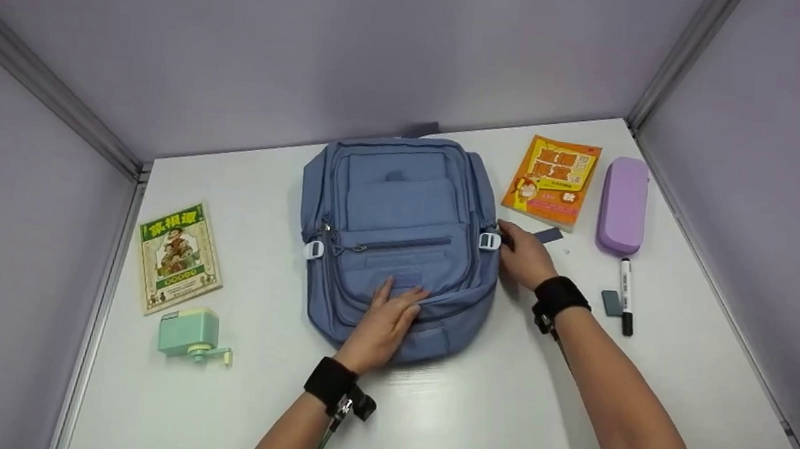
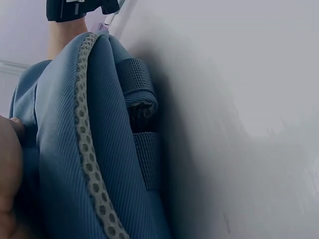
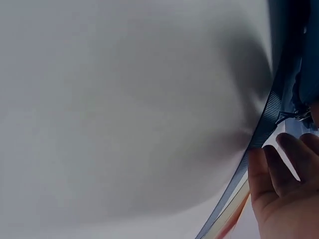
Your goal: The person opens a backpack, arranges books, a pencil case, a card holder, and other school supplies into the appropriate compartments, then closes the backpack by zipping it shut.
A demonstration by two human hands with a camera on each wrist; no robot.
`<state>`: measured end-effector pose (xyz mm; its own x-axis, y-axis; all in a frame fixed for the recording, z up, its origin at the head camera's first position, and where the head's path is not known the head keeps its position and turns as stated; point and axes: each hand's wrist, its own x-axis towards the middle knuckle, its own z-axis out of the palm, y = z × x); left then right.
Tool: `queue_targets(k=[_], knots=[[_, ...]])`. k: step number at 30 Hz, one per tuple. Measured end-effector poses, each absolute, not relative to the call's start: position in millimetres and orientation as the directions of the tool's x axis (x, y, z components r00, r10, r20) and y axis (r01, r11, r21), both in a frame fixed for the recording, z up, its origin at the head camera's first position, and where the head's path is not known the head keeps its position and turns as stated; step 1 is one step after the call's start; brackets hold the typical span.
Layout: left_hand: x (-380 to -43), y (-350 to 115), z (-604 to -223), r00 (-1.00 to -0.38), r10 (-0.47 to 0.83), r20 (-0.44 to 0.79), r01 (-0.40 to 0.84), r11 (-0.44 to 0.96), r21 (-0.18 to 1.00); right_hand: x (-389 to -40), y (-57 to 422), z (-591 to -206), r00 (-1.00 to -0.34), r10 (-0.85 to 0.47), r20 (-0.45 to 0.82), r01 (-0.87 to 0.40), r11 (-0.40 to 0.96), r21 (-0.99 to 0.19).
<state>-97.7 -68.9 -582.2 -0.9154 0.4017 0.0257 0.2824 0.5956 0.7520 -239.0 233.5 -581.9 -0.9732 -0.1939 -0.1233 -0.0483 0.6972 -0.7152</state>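
A blue backpack [image 1: 401,207] lies on its back on the white table, front pocket zipper up. My left hand [image 1: 383,327] rests on its lower front with fingers straight. At the bag's right side, beside a white buckle [image 1: 489,241], my right hand [image 1: 526,257] pinches a small zipper pull [image 3: 301,115], partly cut off in the right wrist view. The other fingers there are spread against a dark blue strap [image 3: 266,117]. The left wrist view shows the bag's padded bottom edge [image 2: 89,144], with only part of the left hand at the frame edge.
To the right lie an orange book [image 1: 553,183], a purple pencil case [image 1: 623,206], a black-and-white marker [image 1: 626,296] and a dark eraser-like block [image 1: 611,303]. To the left are a green-and-cream book [image 1: 181,259] and a mint crank pencil sharpener [image 1: 189,333]. Partition walls enclose the table.
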Motion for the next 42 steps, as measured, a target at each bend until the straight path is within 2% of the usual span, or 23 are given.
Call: queue_targets(k=[8,16,23,27,31,42], knots=[[-97.6,-68.4,-582.4,-0.914,0.403,0.040,0.291,0.587,0.755,-250.6,230.5,-585.1,-0.976,-0.167,-0.143,-0.008,0.675,-0.738],[-98.1,-67.2,-583.0,-0.919,0.392,0.041,0.286,0.591,0.754,-253.0,230.0,-591.8,-0.993,-0.112,-0.023,-0.069,0.754,-0.654],[-98.2,-67.2,-583.7,-0.918,0.396,0.038,0.286,0.591,0.755,-251.5,228.8,-590.5,-0.997,-0.068,0.045,-0.080,0.736,-0.672],[-98.6,-67.9,-584.5,-0.919,0.393,0.030,0.280,0.597,0.752,-250.1,227.9,-587.9,-0.988,-0.099,0.118,-0.151,0.762,-0.629],[-98.4,-67.5,-585.7,-0.921,0.388,0.037,0.283,0.601,0.747,-249.5,228.1,-587.6,-0.977,-0.162,0.140,-0.213,0.796,-0.567],[-97.6,-65.3,-585.2,-0.930,0.366,0.021,0.259,0.617,0.743,-241.3,234.1,-588.0,-0.970,-0.182,0.162,-0.240,0.831,-0.501]])
